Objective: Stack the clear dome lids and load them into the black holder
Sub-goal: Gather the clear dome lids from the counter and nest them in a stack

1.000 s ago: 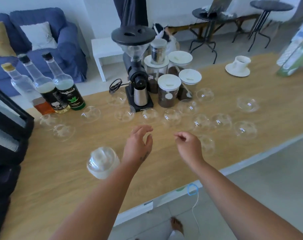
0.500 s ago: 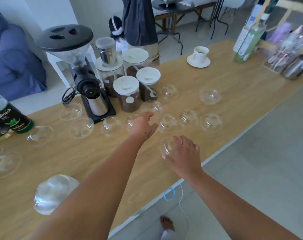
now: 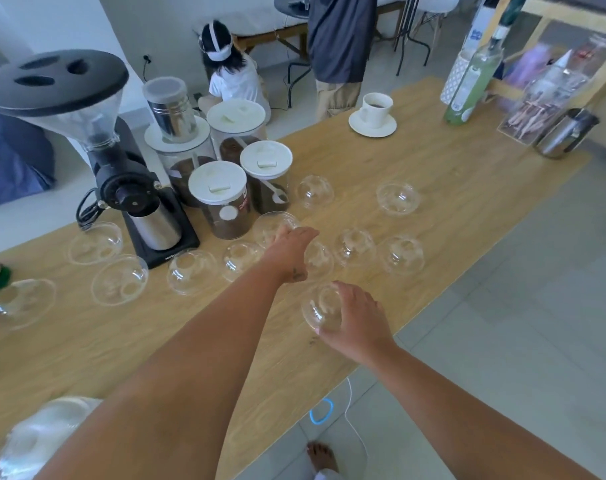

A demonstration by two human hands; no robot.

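Note:
Several clear dome lids lie scattered on the wooden table, among them one dome lid at the far right and another dome lid nearer the grinder. My right hand grips a dome lid near the table's front edge, thumb and fingers around it. My left hand reaches forward with fingers stretched out, touching the right side of a dome lid in front of the jars. A blurred stack of lids sits at the bottom left. The black holder is out of view.
A black coffee grinder and white-lidded jars stand behind the lids. At the far right are a cup and saucer, a green bottle and a steel pitcher. Two people are beyond the table.
My view swung right along the table. The right hand came down and closed around a lid near the front edge. The left hand reached farther forward to the lid by the jars.

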